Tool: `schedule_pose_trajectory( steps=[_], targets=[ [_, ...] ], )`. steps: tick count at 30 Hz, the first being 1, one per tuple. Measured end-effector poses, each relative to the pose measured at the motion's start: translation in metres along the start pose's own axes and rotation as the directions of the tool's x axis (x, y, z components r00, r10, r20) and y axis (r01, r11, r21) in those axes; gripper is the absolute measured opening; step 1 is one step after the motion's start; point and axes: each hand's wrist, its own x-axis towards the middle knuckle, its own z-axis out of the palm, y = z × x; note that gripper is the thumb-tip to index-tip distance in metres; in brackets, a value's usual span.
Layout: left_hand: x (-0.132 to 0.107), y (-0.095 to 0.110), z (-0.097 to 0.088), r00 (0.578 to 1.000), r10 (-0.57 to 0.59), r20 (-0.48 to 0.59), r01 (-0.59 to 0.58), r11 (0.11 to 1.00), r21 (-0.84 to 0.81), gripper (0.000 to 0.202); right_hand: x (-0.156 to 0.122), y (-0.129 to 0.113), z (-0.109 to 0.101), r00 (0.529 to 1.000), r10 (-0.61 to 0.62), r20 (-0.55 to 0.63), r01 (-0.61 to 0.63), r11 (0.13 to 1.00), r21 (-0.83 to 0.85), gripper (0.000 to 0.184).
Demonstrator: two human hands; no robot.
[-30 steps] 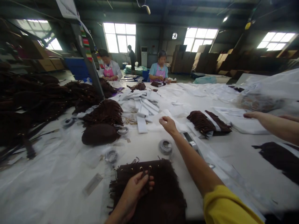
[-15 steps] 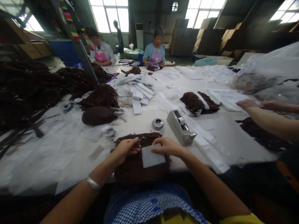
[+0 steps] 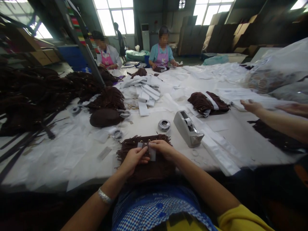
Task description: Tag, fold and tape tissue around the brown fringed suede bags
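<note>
A dark brown fringed bag [image 3: 151, 171] lies at the table edge in front of me, with gold eyelets along its top. My left hand [image 3: 136, 158] pinches a short brown tassel strap [image 3: 145, 146] near the eyelets. My right hand [image 3: 162, 148] has thumb and fingers closed on a small white paper sheet [image 3: 152, 154], which sits behind the strap against the bag. The fingertips of both hands almost meet there. Beyond the bag are a grey tape dispenser [image 3: 187, 130] and a wrapped coiled strap [image 3: 164, 125].
Brown bags [image 3: 31, 93] pile up at the left. White paper strips [image 3: 144, 93] lie mid-table. A paper-banded fringed bag [image 3: 209, 103] is right of them. A co-worker's arms [image 3: 276, 120] reach in from the right; two people in pink aprons sit across the table.
My right hand has brought the paper left and up, behind the strap in my left hand; less of the sheet shows. The co-worker's hand at right has opened.
</note>
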Motion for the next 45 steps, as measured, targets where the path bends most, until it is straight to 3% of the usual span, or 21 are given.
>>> schedule_pose_trajectory(
  steps=[5,8,10,12,13,14,17,24,32,35,40,45],
  targets=[
    [0.001,-0.006,0.004,0.998,0.07,-0.008,-0.069,0.993,0.1,0.033,0.0,0.001,0.006,0.999,-0.032,-0.035,0.031,0.999,-0.014,0.041],
    [-0.006,-0.001,-0.006,0.99,0.134,-0.038,-0.123,0.971,0.207,0.036,0.003,0.002,0.007,0.996,-0.043,-0.079,0.039,0.998,-0.042,0.041],
    [-0.013,0.003,-0.017,0.944,0.289,-0.16,-0.217,0.907,0.361,0.034,0.004,0.003,0.006,0.995,-0.03,-0.094,0.025,0.999,-0.046,0.041],
    [-0.017,0.007,-0.026,0.858,0.442,-0.262,-0.254,0.808,0.531,0.034,0.005,0.004,0.004,0.995,-0.019,-0.094,0.016,0.999,-0.04,0.041],
    [-0.018,0.008,-0.029,0.844,0.464,-0.271,-0.244,0.78,0.577,0.035,0.005,0.004,0.004,0.996,-0.019,-0.09,0.016,0.999,-0.037,0.041],
    [-0.018,0.008,-0.031,0.859,0.443,-0.257,-0.226,0.778,0.586,0.038,0.005,0.005,0.003,0.996,-0.02,-0.084,0.017,0.999,-0.034,0.042],
    [-0.011,0.004,-0.026,0.939,0.308,-0.155,-0.195,0.846,0.497,0.046,0.005,0.006,0.002,0.997,-0.017,-0.071,0.016,1.0,-0.024,0.044],
    [0.012,-0.005,-0.01,0.954,0.28,-0.111,-0.246,0.937,0.249,0.044,0.004,0.015,0.003,0.992,-0.076,-0.106,0.082,0.995,0.062,0.054],
    [0.014,-0.015,-0.011,0.952,0.245,-0.182,-0.241,0.97,0.045,0.048,-0.007,0.022,-0.009,1.0,0.024,0.004,-0.024,0.949,0.313,0.037],
    [0.014,-0.017,-0.009,0.946,0.257,-0.197,-0.255,0.966,0.033,0.048,-0.008,0.024,-0.007,0.999,-0.03,0.043,0.021,0.981,0.195,0.037],
    [0.01,-0.021,-0.008,0.918,0.334,-0.216,-0.319,0.942,0.101,0.041,-0.003,0.024,0.001,0.997,-0.051,-0.057,0.047,0.996,-0.076,0.04],
    [0.009,-0.025,-0.011,0.877,0.411,-0.25,-0.358,0.904,0.233,0.031,-0.002,0.02,0.009,0.998,-0.035,-0.058,0.027,0.99,-0.139,0.045]
  ],
)
